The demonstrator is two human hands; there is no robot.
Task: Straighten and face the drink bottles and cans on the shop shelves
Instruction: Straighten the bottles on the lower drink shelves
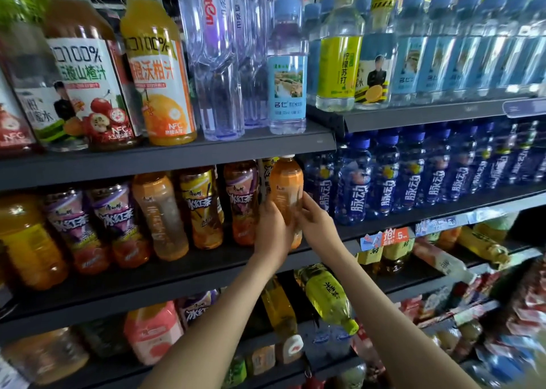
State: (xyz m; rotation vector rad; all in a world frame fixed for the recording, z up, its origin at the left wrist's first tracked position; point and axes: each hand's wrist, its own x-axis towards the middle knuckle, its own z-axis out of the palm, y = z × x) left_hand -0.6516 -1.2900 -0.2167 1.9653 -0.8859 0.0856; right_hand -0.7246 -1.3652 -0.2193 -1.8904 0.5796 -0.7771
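Single head view, close, facing forward, slightly down at shelves [177, 158].

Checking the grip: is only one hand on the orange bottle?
No, the left hand and right hand both grip the orange bottle.

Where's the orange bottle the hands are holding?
In the head view the orange bottle is mid-frame on the middle shelf, held by the left hand and right hand, between a purple-label tea bottle and the blue bottles.

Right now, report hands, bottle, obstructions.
Left hand and right hand grip orange plastic bottle, upright on dark shelf. Purple-labelled bottle close beside it.
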